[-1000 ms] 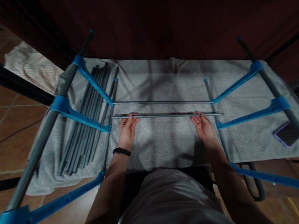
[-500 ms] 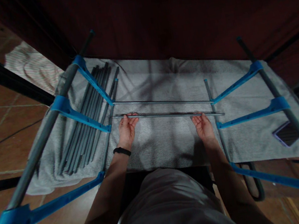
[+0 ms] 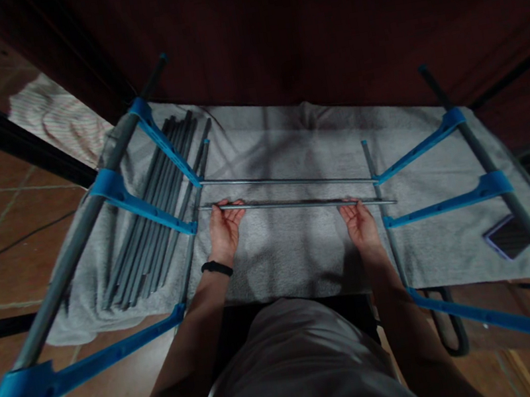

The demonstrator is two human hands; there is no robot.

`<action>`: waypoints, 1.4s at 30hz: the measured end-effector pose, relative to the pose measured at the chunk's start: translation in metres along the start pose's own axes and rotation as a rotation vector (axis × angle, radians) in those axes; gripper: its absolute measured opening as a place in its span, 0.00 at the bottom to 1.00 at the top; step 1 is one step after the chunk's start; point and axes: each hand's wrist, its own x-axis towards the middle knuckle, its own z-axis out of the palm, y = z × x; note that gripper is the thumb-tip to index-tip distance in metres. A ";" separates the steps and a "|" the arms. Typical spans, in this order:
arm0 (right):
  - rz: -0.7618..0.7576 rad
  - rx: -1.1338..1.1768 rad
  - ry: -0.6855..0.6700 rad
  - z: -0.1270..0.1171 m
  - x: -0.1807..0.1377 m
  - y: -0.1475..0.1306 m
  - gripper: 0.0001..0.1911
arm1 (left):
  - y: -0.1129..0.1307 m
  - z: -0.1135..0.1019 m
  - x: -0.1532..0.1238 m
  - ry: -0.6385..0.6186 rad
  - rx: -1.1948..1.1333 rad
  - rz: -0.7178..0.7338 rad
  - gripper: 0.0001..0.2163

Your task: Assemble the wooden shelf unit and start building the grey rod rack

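Note:
Across the middle, a thin grey metal tube point(image 3: 291, 204) is held level between my two hands. My left hand point(image 3: 225, 228) pinches it near its left end, thumb on top. My right hand point(image 3: 360, 220) grips it closer to the right end, which sticks out past the fingers. Just behind runs another crossbar point(image 3: 287, 181), joining the blue brackets of two side frames. The left frame has a blue bracket point(image 3: 146, 207) whose tip is beside the held tube's left end. On the right frame, a matching blue bracket point(image 3: 447, 202) sits slightly below the tube's right end.
Several loose grey tubes point(image 3: 156, 209) lie in a bundle on the grey blanket point(image 3: 280, 263), left of my hands. A phone point(image 3: 507, 237) rests at the right. A dark red curtain point(image 3: 269, 37) hangs behind. Tiled floor point(image 3: 9, 266) shows at the left.
The held tube and my left hand have shifted very slightly to the left. My right hand keeps its hold, and the side frames have not moved.

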 end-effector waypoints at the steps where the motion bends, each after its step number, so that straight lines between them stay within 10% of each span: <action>1: -0.002 -0.003 -0.005 0.000 0.000 0.000 0.03 | 0.000 0.000 0.000 0.001 0.000 0.002 0.19; 42: -0.013 0.012 -0.018 -0.004 0.001 -0.001 0.03 | 0.000 0.002 -0.004 -0.018 -0.033 0.040 0.09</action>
